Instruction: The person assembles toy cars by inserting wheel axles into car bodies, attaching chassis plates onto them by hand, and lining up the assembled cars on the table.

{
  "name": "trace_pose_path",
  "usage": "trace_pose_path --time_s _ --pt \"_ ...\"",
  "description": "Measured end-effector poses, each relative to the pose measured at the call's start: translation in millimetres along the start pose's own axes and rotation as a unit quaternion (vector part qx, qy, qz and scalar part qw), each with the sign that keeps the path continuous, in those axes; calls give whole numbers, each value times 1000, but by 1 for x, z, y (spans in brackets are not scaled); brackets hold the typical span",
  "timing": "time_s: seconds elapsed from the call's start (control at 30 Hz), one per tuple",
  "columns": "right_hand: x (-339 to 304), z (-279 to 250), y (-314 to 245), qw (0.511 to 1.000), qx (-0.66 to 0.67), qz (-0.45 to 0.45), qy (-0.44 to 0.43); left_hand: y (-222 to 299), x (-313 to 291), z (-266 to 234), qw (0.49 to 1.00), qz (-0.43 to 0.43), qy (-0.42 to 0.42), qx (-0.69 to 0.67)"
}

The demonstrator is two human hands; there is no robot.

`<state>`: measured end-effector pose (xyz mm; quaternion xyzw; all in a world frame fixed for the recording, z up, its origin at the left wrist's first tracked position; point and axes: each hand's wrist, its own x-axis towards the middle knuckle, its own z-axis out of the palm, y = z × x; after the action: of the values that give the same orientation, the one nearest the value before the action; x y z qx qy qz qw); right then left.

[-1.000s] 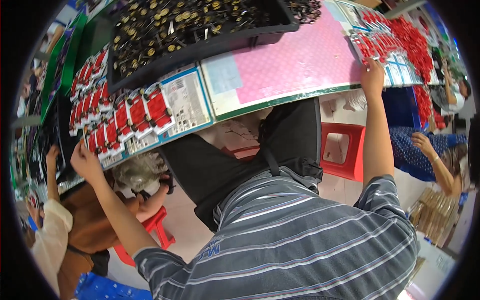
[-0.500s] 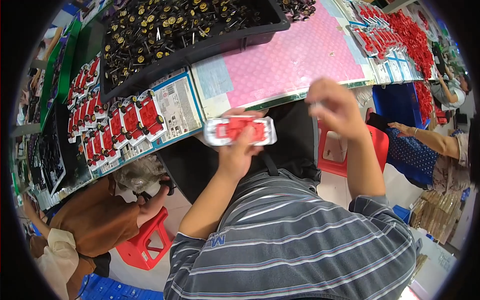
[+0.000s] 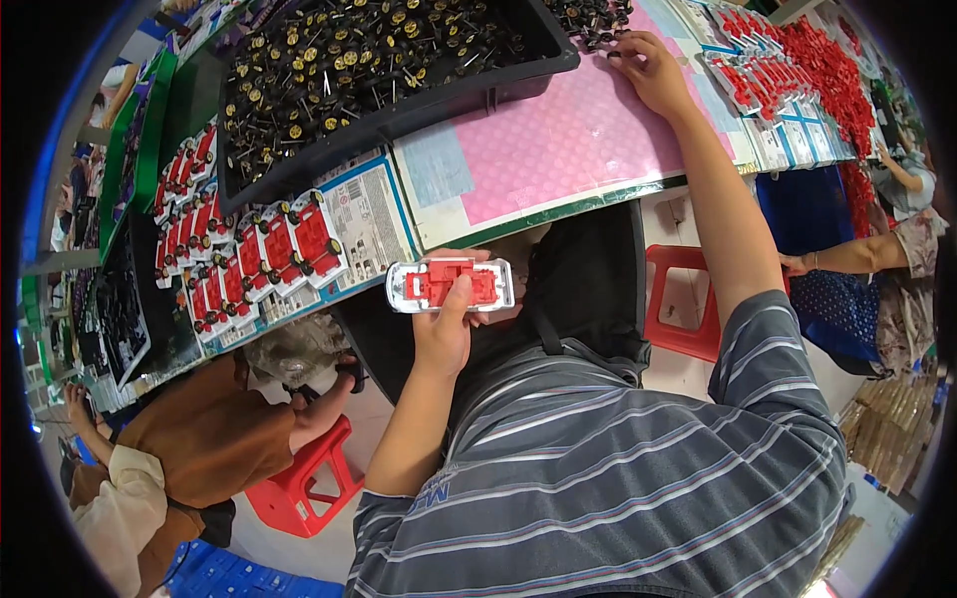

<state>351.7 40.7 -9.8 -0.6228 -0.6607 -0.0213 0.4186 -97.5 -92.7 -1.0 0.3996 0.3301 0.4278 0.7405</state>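
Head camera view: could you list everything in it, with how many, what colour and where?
Worktable: one, white with green edge, upper half
Toy car body: one, red and white, centre
Wheeled toy cars: many, red and white, table's left
Tray: one, black, on table
Wheel axles: uncountable, black and gold, in and right of tray
Mat: one, pink, mid-table
Loose pieces: uncountable, red, far right
Stools: at least two, red, floor
Co-workers: at least three, varied clothing, both sides
Striped shirt: one, grey, bottom
Left hand: one, holding toy car body
Right hand: one, by wheel axles
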Motion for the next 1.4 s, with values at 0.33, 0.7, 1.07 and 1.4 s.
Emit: trace_pose_path --time_s 0.33,0.7,1.07,1.4 --pt "-103 -13 -221 956 262 20 -130 6 19 7 999 9 -33 0" --pt "-113 10 -270 878 388 135 -244 8 16 5 998 50 -20 14" --pt "-84 15 -271 947 259 2 -192 5 13 -8 997 63 16 -38" --pt "-22 20 -265 922 213 -42 -321 10 5 -16 995 83 -43 -36"
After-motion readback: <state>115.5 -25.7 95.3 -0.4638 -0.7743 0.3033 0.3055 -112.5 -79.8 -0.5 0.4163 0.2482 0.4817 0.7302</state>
